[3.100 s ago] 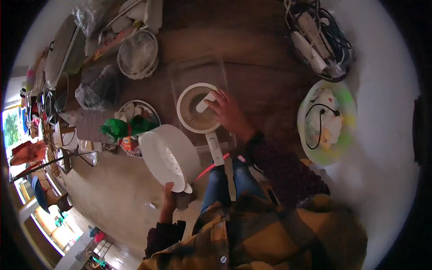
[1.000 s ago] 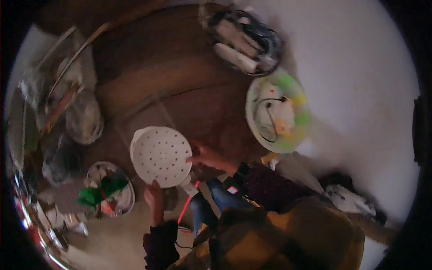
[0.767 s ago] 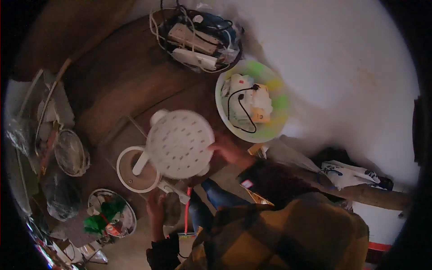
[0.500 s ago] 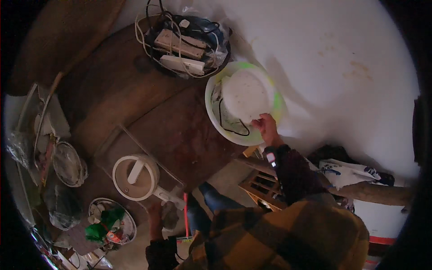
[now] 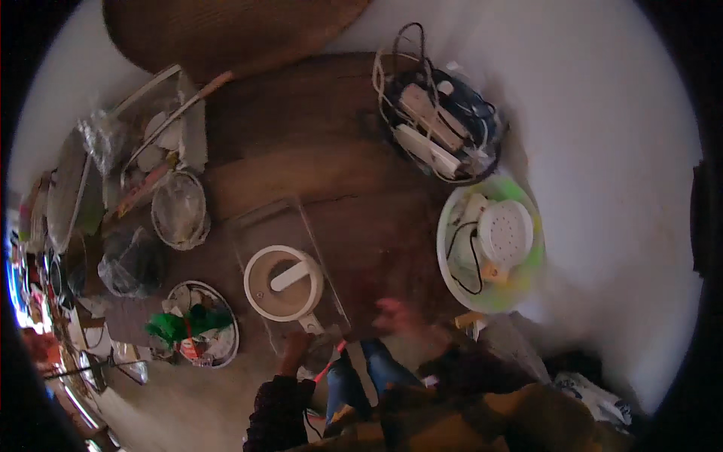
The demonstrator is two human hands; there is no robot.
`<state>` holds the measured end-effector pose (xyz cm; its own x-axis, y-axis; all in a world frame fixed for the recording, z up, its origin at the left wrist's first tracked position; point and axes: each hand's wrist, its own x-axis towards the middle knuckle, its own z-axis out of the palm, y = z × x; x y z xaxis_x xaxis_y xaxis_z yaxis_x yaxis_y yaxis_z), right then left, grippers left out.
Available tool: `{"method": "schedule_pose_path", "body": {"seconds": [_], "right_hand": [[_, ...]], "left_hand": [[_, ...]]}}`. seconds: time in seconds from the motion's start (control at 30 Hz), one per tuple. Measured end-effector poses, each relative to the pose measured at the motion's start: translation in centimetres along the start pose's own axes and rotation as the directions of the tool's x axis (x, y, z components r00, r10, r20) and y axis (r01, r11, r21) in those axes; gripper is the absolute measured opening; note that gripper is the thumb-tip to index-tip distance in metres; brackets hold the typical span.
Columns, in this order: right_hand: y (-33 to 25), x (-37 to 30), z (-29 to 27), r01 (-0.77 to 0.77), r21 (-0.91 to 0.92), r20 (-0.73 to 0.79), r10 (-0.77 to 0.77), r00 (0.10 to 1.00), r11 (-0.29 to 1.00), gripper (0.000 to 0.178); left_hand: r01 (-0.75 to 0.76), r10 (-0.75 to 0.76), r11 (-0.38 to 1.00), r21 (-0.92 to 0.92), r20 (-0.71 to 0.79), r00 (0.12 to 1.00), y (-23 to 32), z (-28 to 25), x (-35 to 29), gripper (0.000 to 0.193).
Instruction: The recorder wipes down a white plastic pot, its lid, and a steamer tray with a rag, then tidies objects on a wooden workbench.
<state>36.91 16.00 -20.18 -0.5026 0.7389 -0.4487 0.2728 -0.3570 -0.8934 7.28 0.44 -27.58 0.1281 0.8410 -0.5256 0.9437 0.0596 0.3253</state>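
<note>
A cream round pot with a short handle stands on a clear plastic tray or sheet on the dark wooden table. A white bar-shaped piece lies across inside it. My left hand is at the table's near edge, close beside the pot's handle; its fingers are hidden. My right hand, smeared by motion, is over the near edge, right of the pot. To its right, a white and green basin holds a white disc with small holes and a black cord.
Behind the basin, a dark basket holds power strips and cables. At left are an oval basket with green plastic, a dark plastic bag, a plastic-covered round container and a stick. A white wall borders the right side.
My right hand has let go of the white disc, now resting in the basin, and moved left toward the pot. The view has swung, shifting everything rightward.
</note>
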Motion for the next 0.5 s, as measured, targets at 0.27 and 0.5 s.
{"method": "schedule_pose_path", "body": {"seconds": [0.27,0.5], "right_hand": [[0.0,4.9,17.4,-0.291,-0.256,0.083,0.321,0.943,0.922,0.049],[-2.2,5.3,19.6,-0.095,-0.548,-0.125,0.031,0.992,0.831,0.045]], "left_hand": [[0.106,-0.262,0.441,-0.891,-0.015,0.965,1.8,-4.8,-7.9,0.023],[0.319,-0.412,-0.072,-0.945,0.319,0.854,1.6,-3.1,-14.2,0.027]]}}
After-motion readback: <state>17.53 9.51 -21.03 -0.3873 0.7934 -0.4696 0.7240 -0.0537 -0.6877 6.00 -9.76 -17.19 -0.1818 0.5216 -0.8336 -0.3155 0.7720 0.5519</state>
